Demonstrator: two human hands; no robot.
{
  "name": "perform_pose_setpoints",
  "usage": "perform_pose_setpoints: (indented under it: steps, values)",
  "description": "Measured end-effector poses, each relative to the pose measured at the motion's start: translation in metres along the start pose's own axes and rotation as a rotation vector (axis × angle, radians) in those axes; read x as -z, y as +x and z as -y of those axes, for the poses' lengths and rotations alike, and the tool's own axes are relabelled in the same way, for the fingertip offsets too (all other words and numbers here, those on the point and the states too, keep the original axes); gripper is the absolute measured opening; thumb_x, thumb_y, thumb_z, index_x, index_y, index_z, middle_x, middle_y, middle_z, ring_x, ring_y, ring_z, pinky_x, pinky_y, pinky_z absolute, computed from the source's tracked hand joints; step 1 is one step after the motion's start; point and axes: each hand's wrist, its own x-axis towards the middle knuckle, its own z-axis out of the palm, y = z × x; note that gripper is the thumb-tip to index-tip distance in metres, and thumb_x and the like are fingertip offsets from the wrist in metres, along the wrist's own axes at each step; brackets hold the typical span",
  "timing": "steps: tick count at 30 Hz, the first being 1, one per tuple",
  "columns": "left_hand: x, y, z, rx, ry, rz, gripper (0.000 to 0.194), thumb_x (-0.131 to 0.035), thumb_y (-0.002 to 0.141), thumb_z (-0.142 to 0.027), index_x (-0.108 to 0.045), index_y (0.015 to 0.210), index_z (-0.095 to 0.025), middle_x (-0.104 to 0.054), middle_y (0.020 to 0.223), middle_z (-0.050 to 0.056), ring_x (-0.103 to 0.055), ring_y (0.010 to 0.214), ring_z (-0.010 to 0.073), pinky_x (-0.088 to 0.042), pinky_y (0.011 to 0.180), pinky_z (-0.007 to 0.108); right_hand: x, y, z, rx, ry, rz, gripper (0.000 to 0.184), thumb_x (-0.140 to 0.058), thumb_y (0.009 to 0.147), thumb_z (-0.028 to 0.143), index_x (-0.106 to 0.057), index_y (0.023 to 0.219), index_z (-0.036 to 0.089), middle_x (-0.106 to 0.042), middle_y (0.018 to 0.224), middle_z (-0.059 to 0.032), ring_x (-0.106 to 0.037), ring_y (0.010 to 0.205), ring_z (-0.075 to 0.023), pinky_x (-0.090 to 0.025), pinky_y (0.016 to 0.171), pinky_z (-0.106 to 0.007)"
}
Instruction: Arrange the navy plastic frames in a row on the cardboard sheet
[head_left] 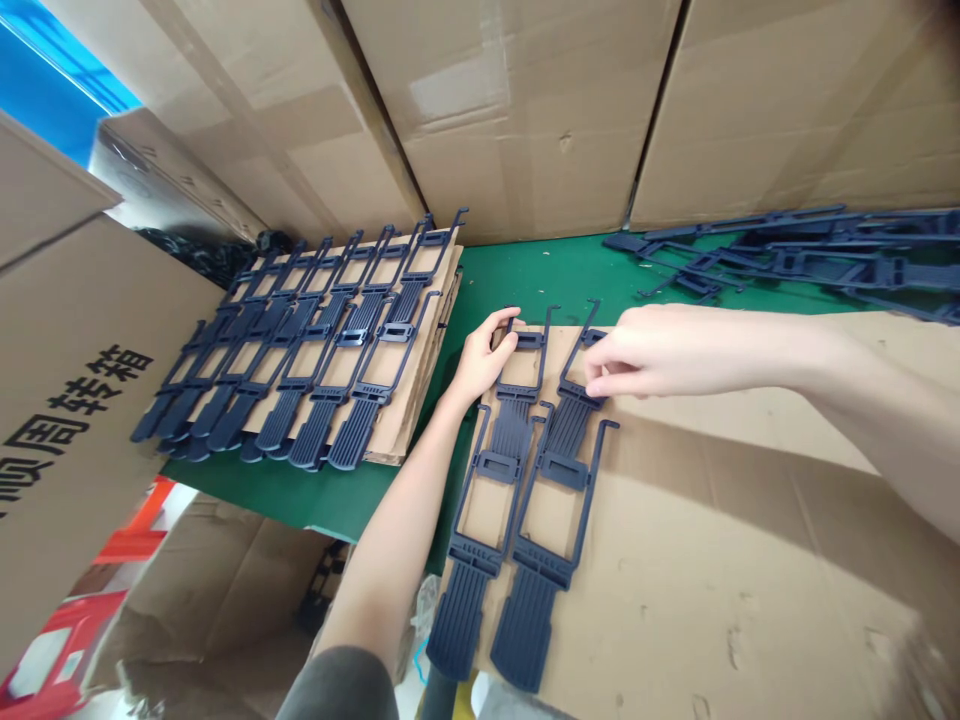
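Dark blue frame parts lie on a brown cardboard sheet [675, 560], which rests over the green worktop [525, 275]. There are four, in two columns: a front left part [475, 552], a front right part [544, 570], a rear left part [514, 415] and a rear right part [568, 420]. Each has an open frame above a ribbed, rounded tongue.

The left hand [486, 358] is at the upper left edge of the rear left part, its grip slightly apart, with forefinger and thumb around the hooked end. The right hand [626, 358] reaches in from the right over the rear right part. Its fingers are curled at the frame; whether its grip is clamped on the part, I cannot tell.

To the left, similar parts [300, 345] stand in rows on a stack of cardboard [420, 370]. A loose pile of parts [817, 255] lies at the back right of the worktop. Large cartons [517, 110] line the back, and a carton with black lettering [82, 380] is at the far left, near a black plastic bag [202, 255].
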Motion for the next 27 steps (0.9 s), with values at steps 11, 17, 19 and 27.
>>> perform_pose_setpoints:
  steps: [11, 17, 19, 27]
  values:
    - [0.001, 0.0, -0.003, -0.009, 0.006, 0.007, 0.035, -0.052, 0.088, -0.024, -0.058, 0.121, -0.015, -0.066, 0.121, 0.011, -0.061, 0.115, 0.0216, -0.044, 0.104, 0.036, -0.036, 0.016, 0.001, 0.048, -0.338, -0.287, 0.037, -0.068, 0.085, 0.045, -0.057, 0.101, 0.014, -0.06, 0.103, -0.0127, -0.058, 0.09, -0.0278, -0.036, 0.061, -0.031]
    - [0.0, 0.0, -0.002, -0.002, -0.005, 0.005, 0.035, -0.052, 0.088, -0.024, -0.058, 0.122, -0.015, -0.066, 0.12, 0.011, -0.061, 0.115, 0.0218, -0.045, 0.102, 0.036, -0.029, 0.023, -0.015, 0.132, -0.224, -0.244, 0.029, -0.068, 0.083, 0.042, -0.056, 0.092, 0.017, -0.06, 0.096, -0.0092, -0.056, 0.084, -0.0254, -0.037, 0.064, -0.031]
    - [0.0, -0.001, -0.002, 0.0, -0.006, 0.004, 0.035, -0.052, 0.089, -0.025, -0.057, 0.122, -0.015, -0.066, 0.119, 0.011, -0.062, 0.114, 0.0219, -0.045, 0.102, 0.037, -0.028, 0.023, -0.015, 0.142, -0.214, -0.239, 0.027, -0.066, 0.084, 0.042, -0.055, 0.091, 0.018, -0.059, 0.096, -0.0092, -0.055, 0.083, -0.0252, -0.036, 0.064, -0.031]
    - [0.001, -0.001, -0.003, -0.004, 0.005, 0.004, 0.034, -0.052, 0.089, -0.026, -0.058, 0.121, -0.016, -0.068, 0.117, 0.01, -0.062, 0.112, 0.0217, -0.044, 0.103, 0.037, -0.039, 0.023, -0.01, 0.161, -0.227, -0.293, 0.026, -0.055, 0.093, 0.042, -0.055, 0.093, 0.016, -0.06, 0.095, -0.0111, -0.056, 0.082, -0.0254, -0.036, 0.064, -0.031]
